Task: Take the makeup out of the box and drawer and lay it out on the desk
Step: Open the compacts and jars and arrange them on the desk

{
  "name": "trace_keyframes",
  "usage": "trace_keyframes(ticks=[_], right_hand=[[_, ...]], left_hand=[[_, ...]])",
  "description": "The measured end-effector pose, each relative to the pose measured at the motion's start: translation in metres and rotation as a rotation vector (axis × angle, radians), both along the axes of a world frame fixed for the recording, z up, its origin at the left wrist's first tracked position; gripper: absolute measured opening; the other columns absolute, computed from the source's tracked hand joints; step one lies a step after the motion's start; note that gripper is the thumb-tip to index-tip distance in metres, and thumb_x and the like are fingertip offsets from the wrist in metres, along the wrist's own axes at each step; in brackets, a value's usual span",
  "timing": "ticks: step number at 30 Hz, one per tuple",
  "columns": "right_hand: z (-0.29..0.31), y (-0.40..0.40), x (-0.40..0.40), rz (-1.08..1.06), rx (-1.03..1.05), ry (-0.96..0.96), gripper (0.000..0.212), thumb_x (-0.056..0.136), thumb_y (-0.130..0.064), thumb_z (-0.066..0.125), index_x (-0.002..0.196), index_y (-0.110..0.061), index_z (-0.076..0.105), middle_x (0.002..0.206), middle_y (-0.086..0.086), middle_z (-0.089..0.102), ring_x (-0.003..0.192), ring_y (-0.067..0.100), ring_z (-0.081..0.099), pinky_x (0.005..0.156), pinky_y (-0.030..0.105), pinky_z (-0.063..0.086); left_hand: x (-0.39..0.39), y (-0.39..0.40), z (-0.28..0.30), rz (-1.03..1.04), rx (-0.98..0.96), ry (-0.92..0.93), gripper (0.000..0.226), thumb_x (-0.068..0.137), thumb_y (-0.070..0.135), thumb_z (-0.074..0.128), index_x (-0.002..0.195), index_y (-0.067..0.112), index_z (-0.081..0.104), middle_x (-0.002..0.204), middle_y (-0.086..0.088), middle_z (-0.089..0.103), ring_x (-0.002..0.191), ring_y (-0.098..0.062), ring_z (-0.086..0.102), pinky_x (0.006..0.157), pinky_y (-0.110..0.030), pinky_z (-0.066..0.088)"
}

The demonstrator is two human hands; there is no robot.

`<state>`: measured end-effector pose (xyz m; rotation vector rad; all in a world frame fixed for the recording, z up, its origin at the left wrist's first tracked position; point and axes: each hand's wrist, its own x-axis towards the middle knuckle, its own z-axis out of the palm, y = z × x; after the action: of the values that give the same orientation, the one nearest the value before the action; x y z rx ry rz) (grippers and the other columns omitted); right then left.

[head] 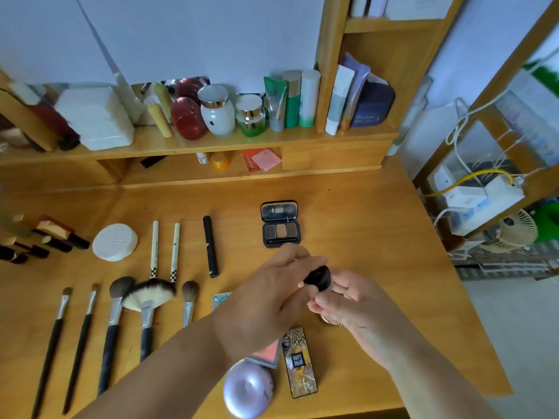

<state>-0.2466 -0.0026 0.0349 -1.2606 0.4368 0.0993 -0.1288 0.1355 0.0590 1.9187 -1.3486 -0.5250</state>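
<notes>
Hands meet over the wooden tabletop (363, 207): the left hand (266, 300) pinches a small black round jar (317, 277) at its fingertips, held up off the surface, while the right hand (354, 300) curls its fingers just beside and under the jar; whether it also grips it cannot be told. Five makeup brushes (112, 328) lie side by side at the left, handles toward the person, with two pale checkered-end pencils (165, 249) and one black mascara tube (210, 246) beyond them. One white round puff case (115, 242) sits near a cluster of lipsticks (45, 240) too blurred to count. One open three-shade palette (280, 223) lies past the hands. Nearer the person lie one lilac round compact (248, 388) and one patterned slim case (301, 362).
</notes>
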Motion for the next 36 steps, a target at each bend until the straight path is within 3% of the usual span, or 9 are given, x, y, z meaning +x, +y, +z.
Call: trace_keyframes(ticks=[7, 12, 15, 17, 20, 24, 29, 32, 36], right_hand=[[0.010, -0.002, 0.041, 0.090, -0.248, 0.017, 0.023, 0.080, -0.020, 0.070, 0.102, -0.026, 0.071, 0.102, -0.004, 0.073, 0.097, 0.010, 0.068, 0.080, 0.015, 0.051], [0.010, 0.002, 0.061, -0.008, -0.402, -0.022, 0.028, 0.079, -0.013, 0.073, 0.103, -0.025, 0.067, 0.094, -0.012, 0.074, 0.090, 0.001, 0.068, 0.069, 0.005, 0.046], [0.004, 0.002, 0.068, -0.075, -0.447, -0.010, 0.027, 0.076, -0.013, 0.077, 0.091, -0.029, 0.060, 0.082, -0.015, 0.074, 0.080, -0.002, 0.069, 0.063, 0.004, 0.046], [-0.002, -0.003, 0.071, -0.075, -0.443, 0.009, 0.028, 0.074, -0.013, 0.076, 0.091, -0.027, 0.059, 0.085, -0.011, 0.074, 0.083, 0.002, 0.070, 0.066, 0.009, 0.049], [-0.009, -0.016, 0.071, -0.061, -0.386, 0.039, 0.028, 0.073, -0.017, 0.075, 0.093, -0.026, 0.059, 0.091, -0.008, 0.074, 0.088, 0.006, 0.070, 0.071, 0.020, 0.053], [-0.013, -0.037, 0.067, 0.003, -0.380, 0.035, 0.033, 0.069, -0.018, 0.076, 0.097, -0.020, 0.057, 0.096, -0.007, 0.074, 0.090, 0.007, 0.070, 0.077, 0.028, 0.055], [-0.019, -0.047, 0.069, -0.014, -0.420, -0.006, 0.034, 0.069, -0.012, 0.078, 0.094, -0.022, 0.057, 0.090, -0.006, 0.074, 0.085, 0.005, 0.070, 0.075, 0.018, 0.054], [-0.026, -0.055, 0.068, 0.002, -0.439, -0.023, 0.034, 0.069, -0.010, 0.078, 0.091, -0.023, 0.055, 0.086, -0.006, 0.074, 0.084, 0.005, 0.070, 0.072, 0.017, 0.053], [-0.035, -0.064, 0.066, 0.002, -0.424, -0.017, 0.035, 0.069, -0.011, 0.080, 0.093, -0.019, 0.056, 0.091, -0.001, 0.074, 0.086, 0.007, 0.071, 0.073, 0.022, 0.055]], left_hand=[[0.050, 0.006, 0.007, -0.066, 0.087, 0.042, 0.025, 0.092, 0.021, 0.055, 0.117, 0.020, 0.054, 0.108, 0.006, 0.050, 0.096, -0.008, 0.051, 0.085, -0.029, 0.044], [0.064, 0.000, 0.002, 0.099, 0.130, 0.035, 0.020, 0.084, 0.044, 0.058, 0.099, 0.031, 0.056, 0.091, 0.017, 0.052, 0.083, 0.002, 0.049, 0.072, -0.020, 0.043], [0.066, -0.011, -0.003, 0.242, 0.196, -0.031, 0.038, 0.080, 0.066, 0.045, 0.080, 0.029, 0.053, 0.074, 0.013, 0.054, 0.067, 0.000, 0.050, 0.055, -0.019, 0.037], [0.068, -0.016, -0.006, 0.269, 0.195, -0.022, 0.047, 0.080, 0.071, 0.034, 0.090, 0.030, 0.056, 0.082, 0.012, 0.058, 0.071, -0.001, 0.054, 0.058, -0.022, 0.043], [0.071, -0.020, -0.010, 0.179, 0.091, 0.264, 0.041, 0.086, 0.045, 0.057, 0.125, 0.041, 0.046, 0.114, 0.018, 0.050, 0.090, -0.003, 0.057, 0.080, -0.018, 0.048], [0.061, -0.033, -0.014, 0.064, 0.043, 0.226, 0.052, 0.080, 0.001, 0.066, 0.118, 0.036, 0.059, 0.110, 0.012, 0.056, 0.094, -0.010, 0.059, 0.083, -0.021, 0.048], [0.050, -0.047, -0.019, 0.283, 0.112, 0.094, 0.021, 0.080, 0.034, 0.069, 0.099, 0.028, 0.061, 0.083, 0.012, 0.058, 0.073, -0.003, 0.056, 0.064, -0.021, 0.048], [0.044, -0.055, -0.024, 0.382, 0.152, 0.025, 0.037, 0.080, 0.058, 0.056, 0.101, 0.028, 0.059, 0.085, 0.013, 0.058, 0.073, -0.004, 0.057, 0.062, -0.020, 0.047], [0.040, -0.058, -0.030, 0.254, 0.046, 0.222, 0.049, 0.079, 0.019, 0.071, 0.113, 0.048, 0.051, 0.106, 0.018, 0.052, 0.076, -0.006, 0.061, 0.070, -0.019, 0.053]])
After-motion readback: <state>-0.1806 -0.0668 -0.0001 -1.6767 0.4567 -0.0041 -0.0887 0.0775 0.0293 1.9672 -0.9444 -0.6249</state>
